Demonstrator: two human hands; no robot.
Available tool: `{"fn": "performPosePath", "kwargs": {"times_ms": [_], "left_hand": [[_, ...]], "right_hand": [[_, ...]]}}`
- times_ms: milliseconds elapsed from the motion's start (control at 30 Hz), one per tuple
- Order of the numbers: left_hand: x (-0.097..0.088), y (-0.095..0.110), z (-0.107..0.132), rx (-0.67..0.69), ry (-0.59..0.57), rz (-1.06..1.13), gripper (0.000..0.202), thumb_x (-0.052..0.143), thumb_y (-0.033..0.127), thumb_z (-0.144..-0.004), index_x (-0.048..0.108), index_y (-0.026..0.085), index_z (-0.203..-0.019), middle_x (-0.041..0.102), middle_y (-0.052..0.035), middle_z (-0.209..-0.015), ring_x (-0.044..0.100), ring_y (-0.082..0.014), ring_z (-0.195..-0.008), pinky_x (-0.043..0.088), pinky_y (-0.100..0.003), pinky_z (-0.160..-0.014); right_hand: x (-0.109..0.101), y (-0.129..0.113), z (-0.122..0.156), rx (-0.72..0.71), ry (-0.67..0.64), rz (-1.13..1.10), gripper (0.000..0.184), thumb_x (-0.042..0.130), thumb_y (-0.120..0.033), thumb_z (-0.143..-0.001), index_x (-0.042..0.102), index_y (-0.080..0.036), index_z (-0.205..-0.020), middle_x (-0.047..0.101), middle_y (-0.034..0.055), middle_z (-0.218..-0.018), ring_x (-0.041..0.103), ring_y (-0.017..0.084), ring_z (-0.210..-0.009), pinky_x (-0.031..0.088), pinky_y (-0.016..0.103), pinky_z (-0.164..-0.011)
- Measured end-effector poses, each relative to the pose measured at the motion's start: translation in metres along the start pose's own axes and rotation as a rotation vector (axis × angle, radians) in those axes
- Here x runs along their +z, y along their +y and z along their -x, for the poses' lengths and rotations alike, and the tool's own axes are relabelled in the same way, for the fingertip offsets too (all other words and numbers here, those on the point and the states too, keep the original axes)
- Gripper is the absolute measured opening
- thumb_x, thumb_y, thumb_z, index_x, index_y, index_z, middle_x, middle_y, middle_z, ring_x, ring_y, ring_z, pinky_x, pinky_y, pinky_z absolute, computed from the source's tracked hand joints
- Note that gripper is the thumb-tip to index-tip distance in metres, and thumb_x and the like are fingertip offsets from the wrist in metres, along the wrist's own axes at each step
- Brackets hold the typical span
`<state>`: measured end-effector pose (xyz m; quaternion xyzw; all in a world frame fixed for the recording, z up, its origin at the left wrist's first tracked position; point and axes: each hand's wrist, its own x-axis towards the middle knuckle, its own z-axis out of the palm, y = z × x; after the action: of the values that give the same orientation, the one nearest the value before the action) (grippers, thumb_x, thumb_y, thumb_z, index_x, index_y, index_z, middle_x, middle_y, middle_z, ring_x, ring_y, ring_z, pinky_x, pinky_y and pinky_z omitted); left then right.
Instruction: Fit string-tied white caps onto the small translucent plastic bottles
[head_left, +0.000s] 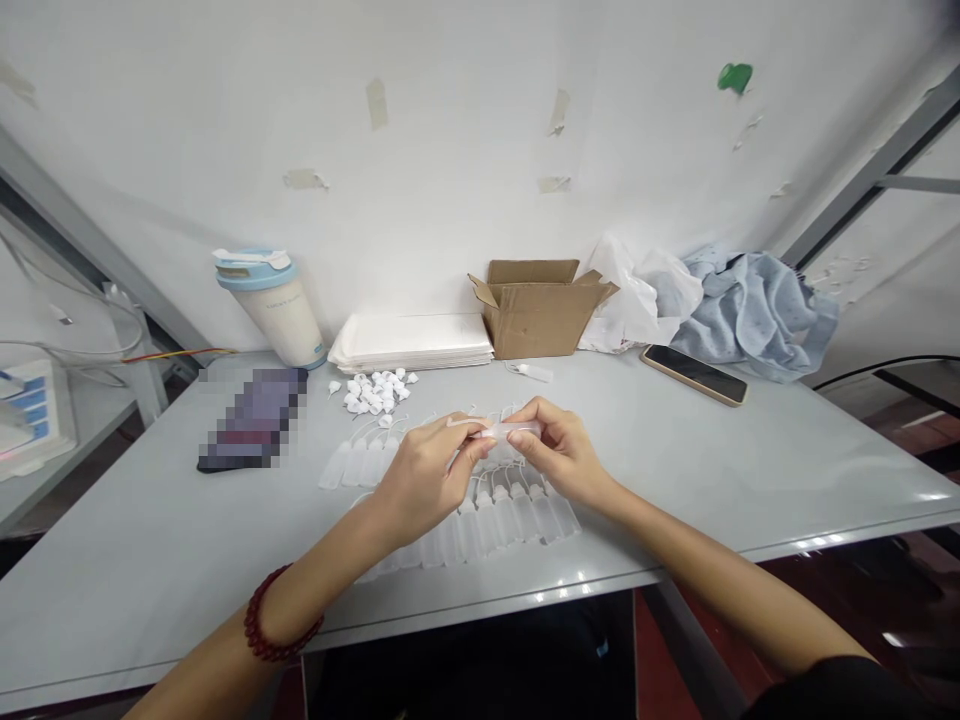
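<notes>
Small translucent bottle [512,430], lying sideways in the air just above the grey table [787,460], is held between both hands at the middle of the desk. The right hand [561,452] grips the body of it with thumb and fingers closed round it. The left hand [426,478] pinches the other end with thumb and forefinger; whether that end carries a cap I cannot tell. A red bead bracelet [274,617] sits on the left wrist.

Directly under the hands lies a row of like bottles [499,518], side by side on the table, and a second row [358,462] lies just beyond the left hand. Behind that is a pile of small white caps [379,390]. One lone bottle [529,372] lies near an open cardboard box [536,305] at the wall. Beside the box is a stack of white sheets [412,343], then a lidded cup [274,305]. A phone [694,374] lies to the right, near a blue cloth [757,310] and a white plastic bag [637,290].
</notes>
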<state>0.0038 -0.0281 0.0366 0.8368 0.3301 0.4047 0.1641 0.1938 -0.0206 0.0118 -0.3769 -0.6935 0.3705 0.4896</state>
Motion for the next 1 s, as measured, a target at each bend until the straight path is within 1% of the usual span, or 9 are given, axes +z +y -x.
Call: {"fn": "performPosePath", "kwargs": {"times_ms": [100, 167, 300, 433, 533, 633, 733, 900, 1000], "left_hand": [[0.002, -0.001, 0.000, -0.004, -0.013, -0.055, 0.016, 0.045, 0.017, -0.093, 0.061, 0.016, -0.094, 0.064, -0.0027, -0.072, 0.057, -0.0131, -0.063, 0.044, -0.024, -0.060], [0.003, -0.003, 0.000, -0.035, -0.031, -0.069, 0.017, 0.044, 0.018, -0.093, 0.061, 0.017, -0.093, 0.064, -0.0021, -0.072, 0.056, -0.0128, -0.062, 0.044, -0.024, -0.060], [0.002, -0.010, -0.004, -0.139, -0.097, -0.056, 0.021, 0.043, 0.019, -0.092, 0.063, 0.017, -0.096, 0.067, -0.0033, -0.077, 0.060, -0.0145, -0.068, 0.046, -0.025, -0.063], [-0.011, -0.025, -0.010, -0.324, -0.022, -0.075, 0.026, 0.045, 0.024, -0.088, 0.065, 0.016, -0.103, 0.071, -0.0070, -0.096, 0.066, -0.0191, -0.084, 0.051, -0.029, -0.073], [-0.030, -0.043, -0.014, -0.469, 0.033, -0.188, 0.030, 0.045, 0.026, -0.085, 0.066, 0.015, -0.103, 0.072, -0.0072, -0.099, 0.067, -0.0209, -0.087, 0.051, -0.031, -0.077], [-0.050, -0.062, -0.016, -0.503, -0.087, -0.390, 0.032, 0.045, 0.025, -0.082, 0.067, 0.014, -0.102, 0.072, -0.0095, -0.101, 0.066, -0.0250, -0.092, 0.049, -0.034, -0.080], [-0.061, -0.074, -0.015, -0.553, -0.216, -0.538, 0.032, 0.044, 0.025, -0.079, 0.069, 0.015, -0.095, 0.073, -0.0102, -0.093, 0.066, -0.0286, -0.091, 0.047, -0.036, -0.076], [-0.060, -0.074, -0.015, -0.656, -0.367, -0.610, 0.024, 0.047, 0.027, -0.077, 0.069, 0.018, -0.083, 0.073, -0.0075, -0.088, 0.065, -0.0279, -0.086, 0.043, -0.031, -0.064], [-0.056, -0.072, -0.014, -0.653, -0.393, -0.652, 0.025, 0.045, 0.026, -0.079, 0.068, 0.019, -0.084, 0.073, -0.0083, -0.088, 0.065, -0.0275, -0.085, 0.040, -0.031, -0.062]], "right_hand": [[-0.001, 0.001, -0.003, 0.161, -0.072, -0.182, 0.031, 0.061, -0.047, -0.083, 0.057, -0.016, -0.082, 0.040, -0.0085, -0.048, 0.033, 0.006, -0.040, 0.028, 0.020, -0.038], [-0.001, 0.002, -0.006, 0.212, -0.109, -0.268, 0.033, 0.062, -0.049, -0.081, 0.056, -0.016, -0.082, 0.040, -0.0091, -0.048, 0.033, 0.006, -0.039, 0.030, 0.020, -0.038], [-0.002, 0.006, -0.012, 0.251, -0.083, -0.249, 0.033, 0.065, -0.048, -0.079, 0.055, -0.016, -0.079, 0.045, -0.0080, -0.049, 0.038, 0.007, -0.041, 0.032, 0.020, -0.041], [-0.011, 0.017, -0.022, 0.262, 0.086, -0.098, 0.032, 0.064, -0.046, -0.078, 0.058, -0.015, -0.081, 0.052, -0.0046, -0.056, 0.043, 0.008, -0.046, 0.035, 0.022, -0.046], [-0.026, 0.031, -0.032, 0.276, 0.115, 0.026, 0.032, 0.061, -0.043, -0.077, 0.061, -0.014, -0.091, 0.062, 0.0001, -0.066, 0.049, 0.010, -0.052, 0.039, 0.024, -0.051], [-0.044, 0.047, -0.041, 0.267, 0.144, 0.265, 0.033, 0.058, -0.037, -0.077, 0.065, -0.014, -0.100, 0.063, 0.0012, -0.066, 0.054, 0.014, -0.059, 0.042, 0.026, -0.055], [-0.059, 0.061, -0.045, 0.218, 0.136, 0.497, 0.031, 0.054, -0.028, -0.079, 0.068, -0.012, -0.102, 0.070, 0.0058, -0.079, 0.058, 0.016, -0.066, 0.045, 0.028, -0.063], [-0.070, 0.075, -0.048, 0.128, 0.078, 0.861, 0.029, 0.053, -0.020, -0.082, 0.068, -0.015, -0.106, 0.072, 0.0097, -0.101, 0.065, 0.022, -0.083, 0.048, 0.031, -0.075], [-0.072, 0.078, -0.049, 0.107, 0.051, 0.967, 0.028, 0.055, -0.016, -0.082, 0.068, -0.014, -0.106, 0.071, 0.0122, -0.106, 0.063, 0.026, -0.098, 0.047, 0.033, -0.083]]}}
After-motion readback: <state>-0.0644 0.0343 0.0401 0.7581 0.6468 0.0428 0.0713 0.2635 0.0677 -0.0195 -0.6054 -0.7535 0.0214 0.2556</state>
